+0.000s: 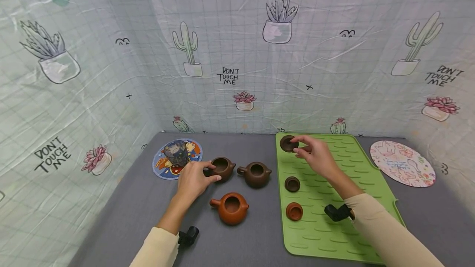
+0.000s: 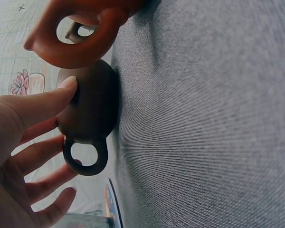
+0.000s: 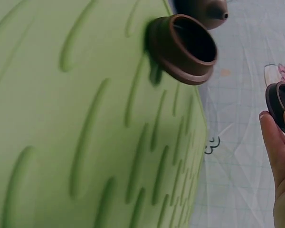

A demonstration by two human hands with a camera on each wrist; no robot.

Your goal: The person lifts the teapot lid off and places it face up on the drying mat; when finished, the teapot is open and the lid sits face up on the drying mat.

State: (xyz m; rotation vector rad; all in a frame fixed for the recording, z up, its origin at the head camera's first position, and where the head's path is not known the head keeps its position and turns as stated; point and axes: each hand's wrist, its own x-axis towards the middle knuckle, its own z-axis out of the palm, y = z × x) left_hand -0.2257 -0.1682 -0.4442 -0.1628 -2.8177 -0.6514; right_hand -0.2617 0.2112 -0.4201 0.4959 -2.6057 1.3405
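My left hand (image 1: 193, 179) holds a dark brown teapot (image 1: 225, 175) from its handle side, with the thumb (image 2: 69, 83) against the body and other fingers behind it. My right hand (image 1: 315, 155) pinches a dark round teapot lid (image 1: 287, 143) between thumb and fingers, its hollow underside turned up, over the far left corner of the green mat (image 1: 315, 234). To the right of the held pot stands a second brown teapot (image 1: 257, 181), lidless. An orange-brown teapot (image 1: 233, 216), lidless too, sits nearer. A brown lid (image 1: 292, 184) and an orange-brown lid (image 1: 294, 211) lie on the mat.
A dark patterned cup (image 1: 176, 153) stands on a round blue coaster (image 1: 158, 171) at the back left. On the right lies a pink floral round mat (image 1: 402, 164). A printed curtain (image 1: 208, 102) encloses the grey table (image 1: 252, 242).
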